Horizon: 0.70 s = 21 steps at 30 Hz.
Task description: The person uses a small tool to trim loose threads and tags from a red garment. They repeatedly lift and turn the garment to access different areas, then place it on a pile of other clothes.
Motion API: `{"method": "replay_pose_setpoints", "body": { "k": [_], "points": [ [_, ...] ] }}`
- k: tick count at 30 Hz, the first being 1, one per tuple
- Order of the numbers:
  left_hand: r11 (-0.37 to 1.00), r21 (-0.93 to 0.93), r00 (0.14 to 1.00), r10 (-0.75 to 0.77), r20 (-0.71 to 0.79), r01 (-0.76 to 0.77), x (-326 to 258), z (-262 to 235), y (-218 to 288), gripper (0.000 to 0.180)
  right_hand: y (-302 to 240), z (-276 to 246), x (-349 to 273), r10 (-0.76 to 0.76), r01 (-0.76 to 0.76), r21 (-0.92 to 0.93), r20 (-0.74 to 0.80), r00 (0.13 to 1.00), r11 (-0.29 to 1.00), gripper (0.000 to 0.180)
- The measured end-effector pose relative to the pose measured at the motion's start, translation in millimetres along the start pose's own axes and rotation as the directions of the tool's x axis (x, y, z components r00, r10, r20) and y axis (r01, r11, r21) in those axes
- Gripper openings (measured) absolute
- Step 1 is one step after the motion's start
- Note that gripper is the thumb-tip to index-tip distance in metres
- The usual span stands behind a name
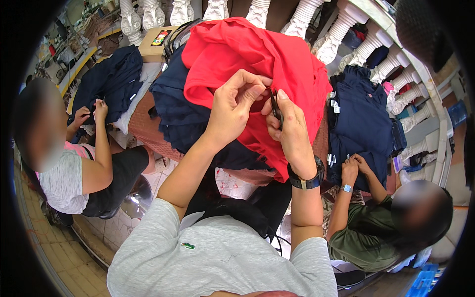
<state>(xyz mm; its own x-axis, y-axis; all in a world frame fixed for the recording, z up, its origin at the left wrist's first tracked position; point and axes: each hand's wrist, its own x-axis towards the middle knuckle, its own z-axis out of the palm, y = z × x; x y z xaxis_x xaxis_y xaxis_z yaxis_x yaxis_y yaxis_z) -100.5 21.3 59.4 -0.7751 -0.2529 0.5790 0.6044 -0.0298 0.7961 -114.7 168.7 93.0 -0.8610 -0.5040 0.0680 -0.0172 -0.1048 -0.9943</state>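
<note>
A bright red garment [235,42] lies bunched over a pile of dark navy garments [170,106] in front of me. My left hand [236,101] is over the red cloth, thumb and fingers pinched together; what they hold is too small to make out. In my right hand [291,121] is a small black thread snipper [275,106], its tip pointing up towards the left fingertips. Part of the snipper is hidden by the fingers. A dark watch band [306,182] circles my right wrist.
Two co-workers sit at either side, handling navy garments [106,74] at left and a navy stack [357,111] at right. White balusters [180,12] line the far side. A cardboard box [152,44] stands behind the pile. A metal stool [138,198] is at the left.
</note>
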Motion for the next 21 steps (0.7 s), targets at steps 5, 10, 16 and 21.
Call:
{"method": "replay_pose_setpoints", "body": {
  "k": [5, 10, 16, 21],
  "points": [
    [1.0, 0.016, 1.0, 0.004, -0.016, -0.004, -2, 1, 4, 0.013, -1, 0, 4, -0.019, 0.02, -0.074, 0.013, 1.0, 0.997, 0.048],
    [0.999, 0.046, 0.999, 0.027, 0.022, -0.028, -2, -3, 5, 0.013, 3, 1, 10, -0.093, 0.086, -0.216, -0.023, 0.995, 0.973, 0.05],
    [0.757, 0.597, 0.964, 0.229, 0.137, -0.265, -3, -13, 48, 0.015, -10, -26, -8, -0.076, 0.083, 0.083, -0.08, 0.994, 0.993, 0.047],
    [0.527, 0.714, 0.881, 0.37, 0.294, -0.46, 14, 8, 29, 0.015, -3, -26, 4, -0.042, 0.065, 0.121, -0.186, 0.982, 0.991, 0.05]
  ]
}}
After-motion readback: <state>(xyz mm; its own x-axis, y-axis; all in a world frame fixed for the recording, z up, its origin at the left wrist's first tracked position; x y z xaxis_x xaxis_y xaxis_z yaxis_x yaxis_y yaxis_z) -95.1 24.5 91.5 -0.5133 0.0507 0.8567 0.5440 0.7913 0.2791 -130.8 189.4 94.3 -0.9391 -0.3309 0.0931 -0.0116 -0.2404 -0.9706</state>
